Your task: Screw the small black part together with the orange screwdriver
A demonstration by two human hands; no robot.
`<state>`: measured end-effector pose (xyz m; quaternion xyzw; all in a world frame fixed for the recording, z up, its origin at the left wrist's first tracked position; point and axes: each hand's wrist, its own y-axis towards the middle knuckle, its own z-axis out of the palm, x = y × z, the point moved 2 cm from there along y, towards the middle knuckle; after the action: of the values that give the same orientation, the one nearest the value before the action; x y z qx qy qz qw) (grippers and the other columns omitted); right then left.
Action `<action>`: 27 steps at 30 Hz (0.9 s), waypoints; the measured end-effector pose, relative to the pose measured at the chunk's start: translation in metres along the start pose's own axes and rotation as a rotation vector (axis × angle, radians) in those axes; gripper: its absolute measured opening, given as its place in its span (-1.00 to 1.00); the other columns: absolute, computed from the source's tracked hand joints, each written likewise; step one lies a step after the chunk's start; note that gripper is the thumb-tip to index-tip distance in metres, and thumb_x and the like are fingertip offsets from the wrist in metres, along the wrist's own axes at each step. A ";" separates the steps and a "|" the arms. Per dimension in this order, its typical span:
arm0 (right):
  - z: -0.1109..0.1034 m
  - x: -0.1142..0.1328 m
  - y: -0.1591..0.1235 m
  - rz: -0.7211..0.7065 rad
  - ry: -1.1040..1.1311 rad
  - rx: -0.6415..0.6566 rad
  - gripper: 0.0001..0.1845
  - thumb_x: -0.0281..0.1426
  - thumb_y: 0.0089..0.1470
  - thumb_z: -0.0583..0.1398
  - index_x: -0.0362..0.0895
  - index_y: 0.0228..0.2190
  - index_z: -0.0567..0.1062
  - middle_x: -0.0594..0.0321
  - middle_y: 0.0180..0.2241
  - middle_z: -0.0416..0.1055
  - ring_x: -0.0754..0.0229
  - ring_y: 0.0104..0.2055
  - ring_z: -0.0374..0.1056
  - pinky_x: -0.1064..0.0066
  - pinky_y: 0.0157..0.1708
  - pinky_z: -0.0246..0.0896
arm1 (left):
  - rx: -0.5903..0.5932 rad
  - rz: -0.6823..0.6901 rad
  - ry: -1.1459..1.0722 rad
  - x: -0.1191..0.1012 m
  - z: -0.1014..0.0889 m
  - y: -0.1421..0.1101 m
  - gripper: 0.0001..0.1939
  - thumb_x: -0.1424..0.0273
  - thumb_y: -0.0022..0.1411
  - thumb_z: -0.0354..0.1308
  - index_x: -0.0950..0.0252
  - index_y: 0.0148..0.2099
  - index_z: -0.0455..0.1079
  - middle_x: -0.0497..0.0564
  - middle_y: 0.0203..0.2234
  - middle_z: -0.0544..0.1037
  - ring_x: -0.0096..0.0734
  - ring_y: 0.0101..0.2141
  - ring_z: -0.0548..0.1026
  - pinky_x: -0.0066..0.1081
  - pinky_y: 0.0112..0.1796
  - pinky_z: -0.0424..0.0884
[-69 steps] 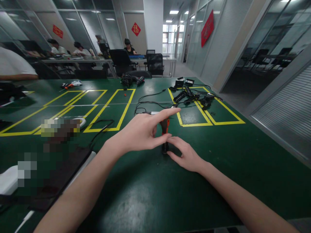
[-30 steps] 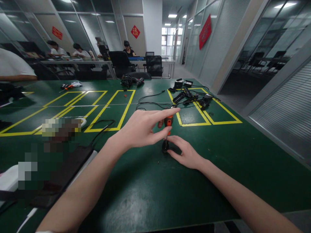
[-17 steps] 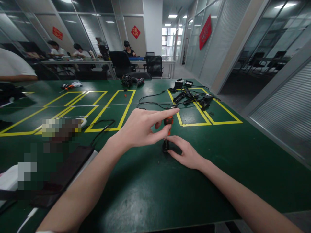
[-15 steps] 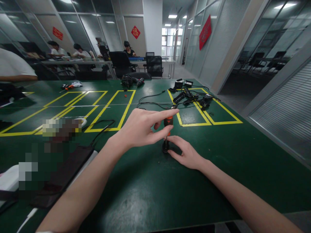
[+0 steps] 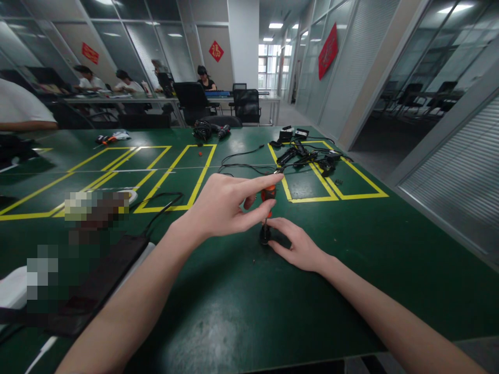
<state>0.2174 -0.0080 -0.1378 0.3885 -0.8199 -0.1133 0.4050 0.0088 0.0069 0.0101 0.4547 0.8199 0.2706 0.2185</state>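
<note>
My left hand (image 5: 230, 202) is closed round the handle of an orange and black screwdriver (image 5: 268, 193), with the index finger laid over its top. The screwdriver stands upright, its thin shaft pointing down at a small round black part (image 5: 265, 235) on the green table. My right hand (image 5: 297, 244) grips that black part from the right between thumb and fingers. Where the tip meets the part is too small to make out. A tiny speck, perhaps a screw (image 5: 254, 262), lies on the table just in front.
Black parts and cables (image 5: 307, 156) lie within yellow tape at the back right. A corded power tool (image 5: 210, 130) sits at the far edge. On the left are a black pouch (image 5: 97, 280) and blurred items. A person's white sleeve (image 5: 23, 104) shows at far left.
The view has shifted very slightly. Both hands keep their places on the screwdriver and the black part, with no clear movement.
</note>
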 end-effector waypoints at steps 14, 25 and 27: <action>-0.001 0.001 0.000 0.007 0.001 0.010 -0.40 -0.50 0.26 0.22 0.01 0.28 0.29 0.04 0.17 0.44 -0.02 0.21 0.40 -0.01 0.23 0.35 | -0.012 0.017 -0.009 0.000 -0.001 0.001 -0.55 0.40 0.32 0.12 0.34 0.21 0.52 -0.11 -0.57 0.57 -0.60 -0.65 0.36 -0.53 -0.53 0.20; -0.001 0.001 0.001 0.001 0.004 0.009 -0.39 -0.50 0.25 0.22 0.01 0.28 0.29 0.04 0.17 0.45 -0.03 0.20 0.41 0.00 0.22 0.35 | -0.003 0.024 0.014 0.000 -0.002 0.000 -0.51 0.45 0.31 0.09 0.30 0.25 0.49 -0.12 -0.53 0.60 -0.61 -0.66 0.34 -0.51 -0.53 0.19; -0.001 0.002 0.001 0.001 0.002 0.008 -0.38 -0.49 0.25 0.22 0.01 0.29 0.29 0.04 0.17 0.45 -0.03 0.20 0.41 -0.02 0.22 0.35 | -0.016 0.012 0.021 0.000 -0.002 0.000 -0.56 0.39 0.35 0.11 0.28 0.23 0.51 -0.12 -0.56 0.59 -0.60 -0.66 0.35 -0.51 -0.52 0.20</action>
<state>0.2170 -0.0086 -0.1358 0.3901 -0.8201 -0.1095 0.4041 0.0076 0.0067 0.0115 0.4551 0.8171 0.2834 0.2118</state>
